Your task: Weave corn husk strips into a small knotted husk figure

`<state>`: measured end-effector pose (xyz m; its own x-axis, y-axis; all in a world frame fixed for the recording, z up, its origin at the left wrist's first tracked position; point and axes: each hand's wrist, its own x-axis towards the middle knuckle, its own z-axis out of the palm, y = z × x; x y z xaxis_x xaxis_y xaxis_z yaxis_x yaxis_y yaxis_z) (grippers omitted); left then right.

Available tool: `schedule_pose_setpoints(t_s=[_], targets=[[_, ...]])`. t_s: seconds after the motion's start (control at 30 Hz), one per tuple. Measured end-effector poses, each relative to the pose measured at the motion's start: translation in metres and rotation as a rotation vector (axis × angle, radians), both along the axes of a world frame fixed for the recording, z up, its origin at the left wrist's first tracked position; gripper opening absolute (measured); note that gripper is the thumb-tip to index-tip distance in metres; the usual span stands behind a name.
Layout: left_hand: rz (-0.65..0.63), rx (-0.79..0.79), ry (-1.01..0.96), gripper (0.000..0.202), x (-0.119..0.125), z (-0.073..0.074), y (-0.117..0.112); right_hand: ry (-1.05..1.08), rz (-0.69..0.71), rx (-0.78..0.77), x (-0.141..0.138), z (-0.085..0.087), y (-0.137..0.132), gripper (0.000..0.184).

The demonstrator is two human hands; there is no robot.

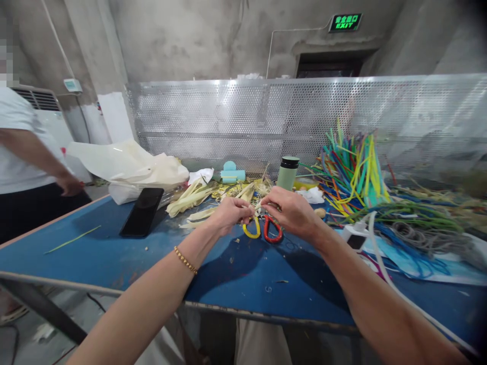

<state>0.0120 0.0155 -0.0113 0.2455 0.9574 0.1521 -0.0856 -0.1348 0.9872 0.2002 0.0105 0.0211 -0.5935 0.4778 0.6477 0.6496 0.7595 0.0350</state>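
Close together over the middle of the blue table, my left hand [230, 214] and my right hand [292, 209] both pinch a thin pale strip [257, 206], which looks like husk. My fingers cover most of it. Just below the fingertips lies a pair of scissors with one yellow handle loop [251, 234] and one red handle loop [272, 238]. The blades are hidden. Pale dried husks [190, 198] are heaped beside and behind my left hand. A green bottle [287, 174] with a black lid stands behind my right hand.
A black phone [142, 213] and a pale plastic bag [144, 170] sit at left. Colourful cords [353, 172], a white charger [355, 236] and its cable [384, 268] lie at right. Perforated metal panels [228, 116] back the table [160, 263]. A person [26, 147] stands far left.
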Motion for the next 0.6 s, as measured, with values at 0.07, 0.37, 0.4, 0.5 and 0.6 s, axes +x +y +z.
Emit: schedule_pose_setpoints(t_s=[0.07, 0.37, 0.4, 0.5, 0.6], targets=[[0.032, 0.038, 0.042, 0.005, 0.001, -0.001, 0.0, -0.034, -0.039, 0.022, -0.001, 0.0, -0.002, 0.014], [-0.031, 0.311, 0.38, 0.005, 0.0, -0.003, -0.004, 0.047, 0.044, -0.086, -0.002, 0.001, 0.001, 0.014], [-0.069, 0.32, 0.364, 0.005, 0.0, -0.001, -0.006, 0.104, 0.08, -0.139, 0.0, 0.002, 0.003, 0.013], [-0.124, 0.254, 0.223, 0.009, 0.0, 0.005, -0.011, 0.321, 0.135, -0.361, 0.006, 0.005, 0.009, 0.014], [-0.126, 0.168, 0.064, 0.015, 0.001, 0.012, -0.015, 0.536, 0.141, -0.621, 0.009, 0.004, 0.011, 0.023]])
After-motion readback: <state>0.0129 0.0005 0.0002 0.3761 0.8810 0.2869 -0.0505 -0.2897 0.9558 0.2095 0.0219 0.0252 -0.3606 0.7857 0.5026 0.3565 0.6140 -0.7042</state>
